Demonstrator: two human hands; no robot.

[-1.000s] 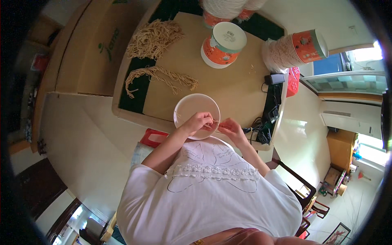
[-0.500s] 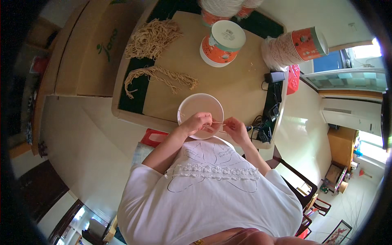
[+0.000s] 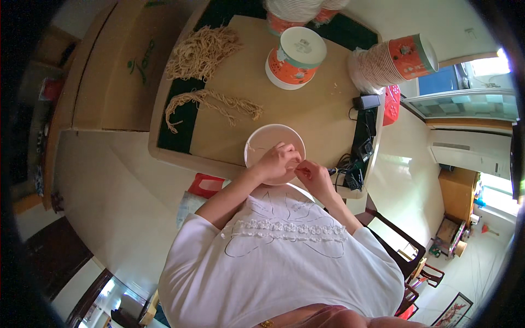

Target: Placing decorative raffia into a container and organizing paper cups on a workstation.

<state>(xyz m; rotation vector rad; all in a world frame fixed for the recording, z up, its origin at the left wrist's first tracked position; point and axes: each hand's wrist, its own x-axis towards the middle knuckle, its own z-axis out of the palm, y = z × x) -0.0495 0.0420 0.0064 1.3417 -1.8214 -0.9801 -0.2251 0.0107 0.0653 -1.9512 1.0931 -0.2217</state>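
Observation:
In front of my body a white paper bucket point(image 3: 268, 138) stands at the table's near edge, its open mouth facing up. A bit of string point(image 3: 254, 148) shows at its left inner wall. My left hand point(image 3: 280, 162) reaches over the bucket with its fingers pinched. Close against it, at the right rim, my right hand point(image 3: 315, 177) is pinched too. Both appear to hold a thin string, mostly hidden between the fingers. Past the bucket lie a twisted bundle of tan strings point(image 3: 235, 104) and a loose tangled pile of strings point(image 3: 202, 52).
An upside-down orange-and-white paper bucket point(image 3: 295, 71) stands farther back. Stacked buckets point(image 3: 391, 60) lie at the right; more wrapped stacks point(image 3: 295, 11) are behind. Black adapters and cables point(image 3: 355, 164) line the right edge. A large cardboard box point(image 3: 117, 71) is at the left.
My hands have drawn together, the left moving right toward the right hand. The bucket has shifted slightly right. The string stretched between my hands earlier is now mostly hidden.

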